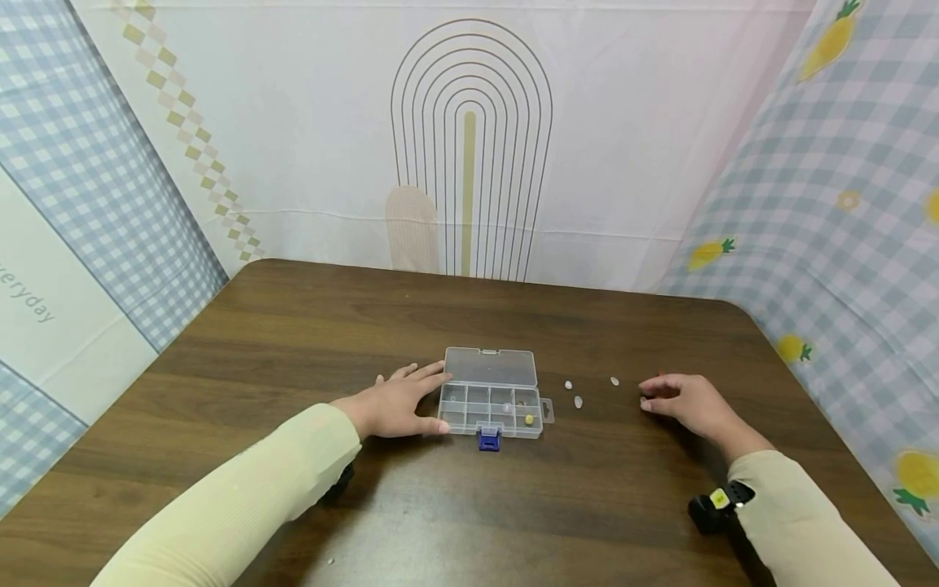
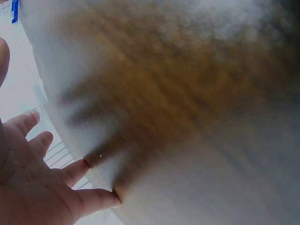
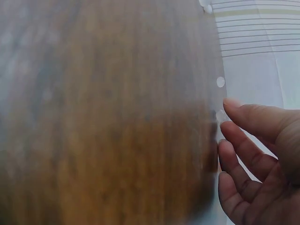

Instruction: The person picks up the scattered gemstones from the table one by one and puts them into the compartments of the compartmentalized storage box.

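Note:
A clear plastic compartment box (image 1: 491, 434) lies with its lid (image 1: 490, 367) raised back and a blue latch (image 1: 489, 440) at its front. Inside sit a yellow bead (image 1: 529, 420) and a pale pinkish bead (image 1: 508, 408). My left hand (image 1: 396, 405) is spread palm down at the box's left side, thumb at its front left corner and fingertips by the lid. On the right, my right hand (image 1: 689, 405) has its thumb and index fingertips a little apart around a small whitish bead (image 3: 220, 115) on the table; whether they touch it is unclear.
Three small pale beads lie between box and right hand: a white bead (image 1: 568, 385), a clear bead (image 1: 578, 402) and another bead (image 1: 614, 381). A tiny pale speck (image 1: 331, 561) is near the front of the brown table (image 1: 469, 505). Cloth hangs behind and beside it.

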Tool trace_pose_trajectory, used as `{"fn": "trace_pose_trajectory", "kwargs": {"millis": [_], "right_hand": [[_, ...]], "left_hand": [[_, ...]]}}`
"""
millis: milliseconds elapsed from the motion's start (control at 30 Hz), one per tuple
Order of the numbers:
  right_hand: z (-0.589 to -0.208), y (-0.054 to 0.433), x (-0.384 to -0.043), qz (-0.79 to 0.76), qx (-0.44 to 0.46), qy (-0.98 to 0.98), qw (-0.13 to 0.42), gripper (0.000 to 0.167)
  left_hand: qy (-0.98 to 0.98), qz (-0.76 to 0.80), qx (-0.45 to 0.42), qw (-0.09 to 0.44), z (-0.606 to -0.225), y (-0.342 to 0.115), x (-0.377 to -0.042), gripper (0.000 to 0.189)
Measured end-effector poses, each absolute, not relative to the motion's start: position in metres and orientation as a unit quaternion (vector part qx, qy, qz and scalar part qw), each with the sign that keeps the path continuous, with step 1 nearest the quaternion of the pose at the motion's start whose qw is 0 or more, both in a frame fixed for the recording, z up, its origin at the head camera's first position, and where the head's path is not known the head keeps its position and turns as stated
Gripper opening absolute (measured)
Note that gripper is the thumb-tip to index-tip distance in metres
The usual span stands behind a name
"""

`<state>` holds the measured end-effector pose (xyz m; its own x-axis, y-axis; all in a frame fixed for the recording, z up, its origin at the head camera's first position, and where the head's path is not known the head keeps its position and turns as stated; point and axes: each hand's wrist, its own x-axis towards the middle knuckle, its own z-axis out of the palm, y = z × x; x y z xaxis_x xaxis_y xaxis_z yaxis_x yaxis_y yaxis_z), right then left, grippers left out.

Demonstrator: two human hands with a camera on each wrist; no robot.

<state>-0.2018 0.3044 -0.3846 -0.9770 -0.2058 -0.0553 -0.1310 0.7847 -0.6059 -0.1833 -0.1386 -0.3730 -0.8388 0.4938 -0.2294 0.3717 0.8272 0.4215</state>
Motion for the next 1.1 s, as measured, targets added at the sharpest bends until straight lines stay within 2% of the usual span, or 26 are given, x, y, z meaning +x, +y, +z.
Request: {"fn": "trace_pose_trajectory", "kwargs": {"millis": [1100], "right_hand": [[-0.3842, 0.3012, -0.2084, -0.270, -0.095, 0.956, 0.064, 0.017]], "left_hand": [[0.940, 0.185, 0.229, 0.169, -0.3717, -0.1386, -0.1821, 0.081]]}}
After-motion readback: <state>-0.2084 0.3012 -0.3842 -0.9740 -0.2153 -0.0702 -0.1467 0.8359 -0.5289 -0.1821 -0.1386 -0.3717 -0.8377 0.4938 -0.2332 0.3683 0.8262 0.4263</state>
